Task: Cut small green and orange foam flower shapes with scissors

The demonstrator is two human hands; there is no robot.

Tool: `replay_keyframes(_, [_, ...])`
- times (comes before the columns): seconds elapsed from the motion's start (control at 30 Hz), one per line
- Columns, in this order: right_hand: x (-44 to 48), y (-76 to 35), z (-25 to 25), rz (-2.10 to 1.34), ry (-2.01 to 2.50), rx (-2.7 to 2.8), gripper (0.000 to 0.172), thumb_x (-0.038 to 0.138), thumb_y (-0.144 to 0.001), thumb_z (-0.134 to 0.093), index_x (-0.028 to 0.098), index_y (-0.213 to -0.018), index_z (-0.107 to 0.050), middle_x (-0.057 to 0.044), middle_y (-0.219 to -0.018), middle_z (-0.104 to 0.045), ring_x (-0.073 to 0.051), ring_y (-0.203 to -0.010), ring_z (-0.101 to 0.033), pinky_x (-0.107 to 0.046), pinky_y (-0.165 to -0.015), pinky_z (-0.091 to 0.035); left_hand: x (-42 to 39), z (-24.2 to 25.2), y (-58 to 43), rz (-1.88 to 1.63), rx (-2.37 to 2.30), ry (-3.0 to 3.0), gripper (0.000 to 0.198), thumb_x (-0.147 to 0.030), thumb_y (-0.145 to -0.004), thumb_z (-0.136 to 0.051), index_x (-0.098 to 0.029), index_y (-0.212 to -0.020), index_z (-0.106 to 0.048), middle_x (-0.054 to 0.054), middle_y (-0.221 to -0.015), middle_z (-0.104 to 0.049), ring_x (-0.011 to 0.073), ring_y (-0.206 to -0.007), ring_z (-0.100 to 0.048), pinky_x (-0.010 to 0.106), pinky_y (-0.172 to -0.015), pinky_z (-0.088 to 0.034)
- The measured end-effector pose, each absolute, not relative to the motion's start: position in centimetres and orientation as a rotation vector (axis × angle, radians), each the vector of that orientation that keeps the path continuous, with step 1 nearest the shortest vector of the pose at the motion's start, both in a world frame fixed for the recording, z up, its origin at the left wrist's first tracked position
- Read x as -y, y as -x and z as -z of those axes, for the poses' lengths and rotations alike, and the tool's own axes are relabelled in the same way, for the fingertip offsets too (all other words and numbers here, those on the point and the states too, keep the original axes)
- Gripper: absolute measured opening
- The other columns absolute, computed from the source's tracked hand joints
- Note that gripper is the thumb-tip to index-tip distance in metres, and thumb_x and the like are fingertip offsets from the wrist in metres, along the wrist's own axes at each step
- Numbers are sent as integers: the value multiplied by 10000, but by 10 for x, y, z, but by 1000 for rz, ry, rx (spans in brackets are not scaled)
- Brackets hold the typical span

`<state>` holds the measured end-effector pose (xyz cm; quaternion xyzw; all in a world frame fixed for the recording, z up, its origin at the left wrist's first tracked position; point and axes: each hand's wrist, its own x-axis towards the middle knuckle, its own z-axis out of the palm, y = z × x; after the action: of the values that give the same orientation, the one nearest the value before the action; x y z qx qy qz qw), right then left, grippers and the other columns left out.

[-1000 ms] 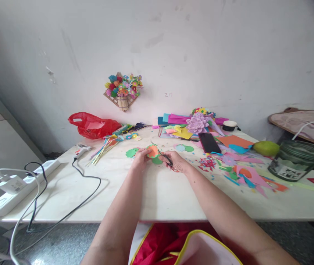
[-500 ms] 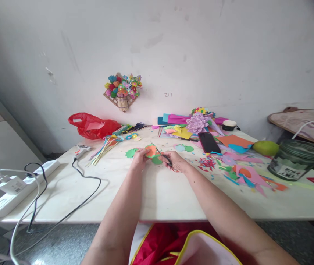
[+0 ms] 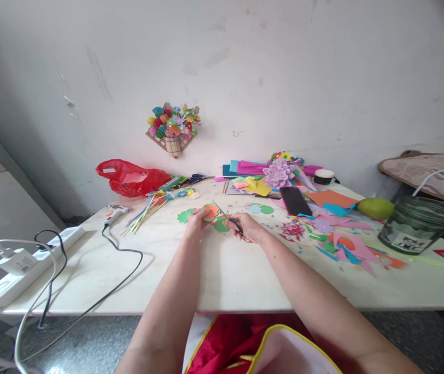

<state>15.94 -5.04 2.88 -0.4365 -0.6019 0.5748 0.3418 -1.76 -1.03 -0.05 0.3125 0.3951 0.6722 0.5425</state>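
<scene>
My left hand [image 3: 197, 222] pinches an orange scalloped cut-out [image 3: 210, 212] by its left side. In my right hand [image 3: 247, 226] is a pair of scissors [image 3: 230, 219], its blades pointing up and left beside the cut-out's right edge. A green round piece [image 3: 221, 225] lies on the table between the two hands. Left of my left hand sits a green scalloped piece [image 3: 185, 215]. Beyond my right hand a pale blue scalloped piece [image 3: 253, 208] lies against a green disc [image 3: 266, 209].
Colourful scraps [image 3: 352, 249] and shreds [image 3: 292, 229] lie to the right, near a phone [image 3: 296, 201], a green fruit [image 3: 376, 208] and a glass jar [image 3: 413, 228]. A glue gun [image 3: 116, 213] with its cord and a power strip [image 3: 30, 262] are left; a red bag [image 3: 132, 178] sits behind.
The orange cut-out has shifted slightly left, away from the scissors, in my left hand. My right hand stays nearly in place.
</scene>
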Motion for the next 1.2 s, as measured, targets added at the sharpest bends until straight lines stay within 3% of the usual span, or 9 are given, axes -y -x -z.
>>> replay_keyframes(0.2, [53, -160, -32, -1498, 1156, 1571, 171, 261, -727, -665, 142, -775, -551, 94, -395, -449, -31, -270, -337, -140, -283, -209, 9, 2, 19, -1605, -948, -756, 133, -146, -528, -713, -145, -572, -587, 31, -593, -647, 142, -568, -619, 288, -625, -538])
replay_keyframes(0.43, [55, -159, -35, -1513, 1184, 1551, 155, 244, -735, -664, 143, -805, -570, 92, -389, -447, -34, -269, -328, -140, -269, -197, 9, 1, 18, -1642, -975, -710, 113, -121, -554, -700, -133, -622, -611, 42, -627, -662, 155, -582, -640, 286, -608, -551])
replay_keyframes(1.2, [45, -159, -19, -1516, 1118, 1518, 250, 389, -795, -618, 145, -835, -580, 66, -463, -492, -32, -286, -359, -151, -265, -149, 10, 3, 9, -1670, -911, -763, 167, -162, -525, -766, -120, -614, -630, 49, -667, -677, 168, -644, -659, 321, -714, -549])
